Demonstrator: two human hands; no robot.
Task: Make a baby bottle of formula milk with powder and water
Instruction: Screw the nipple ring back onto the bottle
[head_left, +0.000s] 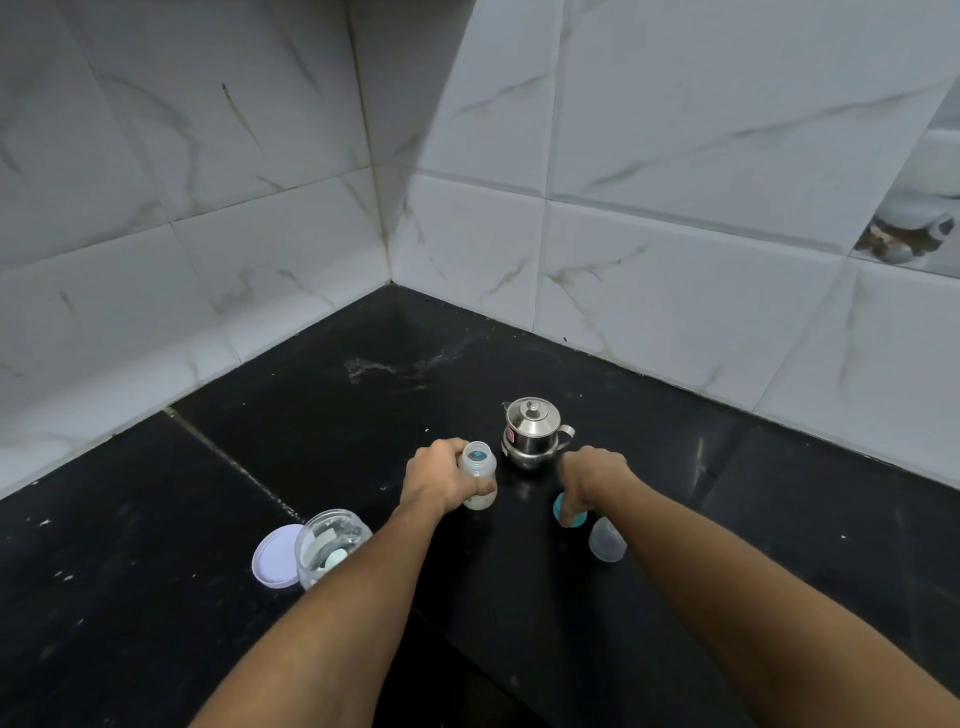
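Note:
An open baby bottle (479, 470) stands upright on the black counter (311, 415), and my left hand (441, 480) is wrapped around its body. My right hand (592, 478) reaches down onto the teal screw ring with the teat (569, 512), fingers closed on it on the counter. The clear bottle cap (607, 540) lies just right of it. A small steel kettle (532, 434) with its lid on stands behind the two hands. At the near left, a clear powder jar (332, 545) stands open with a pale scoop inside.
The jar's white lid (275, 556) lies flat beside the jar on its left. Tiled walls meet in a corner behind the counter. A pale smear marks the counter (384, 369) further back. The counter's front edge runs below my forearms.

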